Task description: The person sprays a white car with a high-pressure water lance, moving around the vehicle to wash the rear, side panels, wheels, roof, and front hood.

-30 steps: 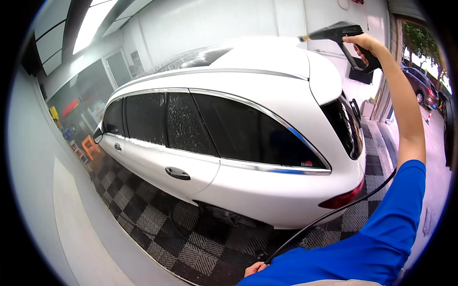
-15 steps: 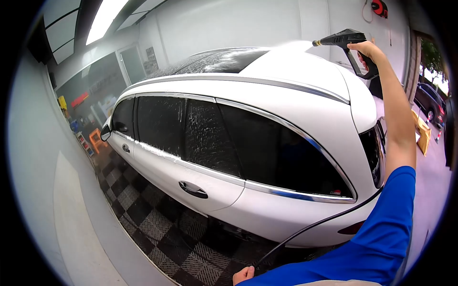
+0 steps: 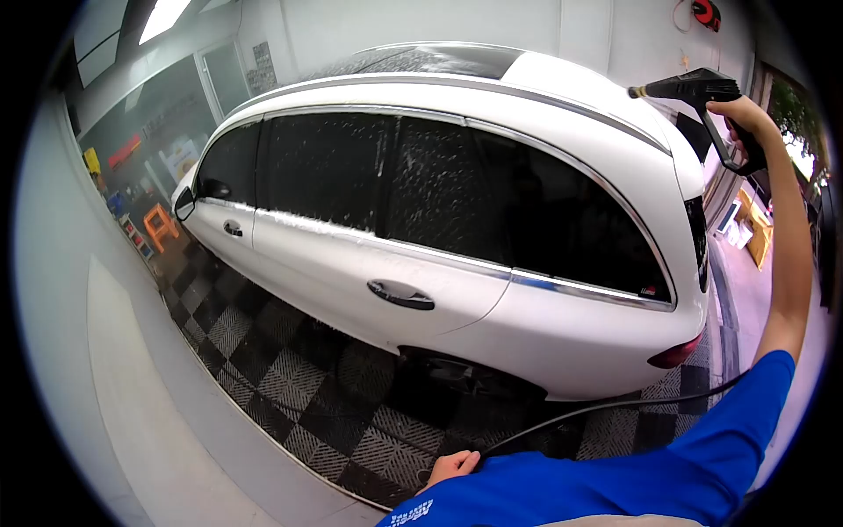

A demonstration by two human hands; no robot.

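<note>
My right hand [image 3: 742, 119] is raised at the upper right, its fingers wrapped round the grip of a black spray gun [image 3: 694, 86]. The brass nozzle points left over the rear roof of a white car [image 3: 562, 338]; no clear spray shows. Foam streaks lie on the dark side windows [image 3: 325, 167] and below them. Low in the view, my left hand [image 3: 454, 465] is closed at the end of the visible stretch of black hose [image 3: 597, 406], which curves up to the right behind my raised arm.
Black and grey checkered tiles [image 3: 303, 378] cover the floor beside the car. A pale wall [image 3: 132, 351] runs along the left. An orange stool [image 3: 160, 227] stands near the car's front. At the right are a yellow bag [image 3: 757, 230] and a red reel [image 3: 705, 14] on the wall.
My right hand and the spray gun have moved right and slightly down in view. The white spray seen at the nozzle earlier no longer shows. The view has shifted, showing the rear wheel area.
</note>
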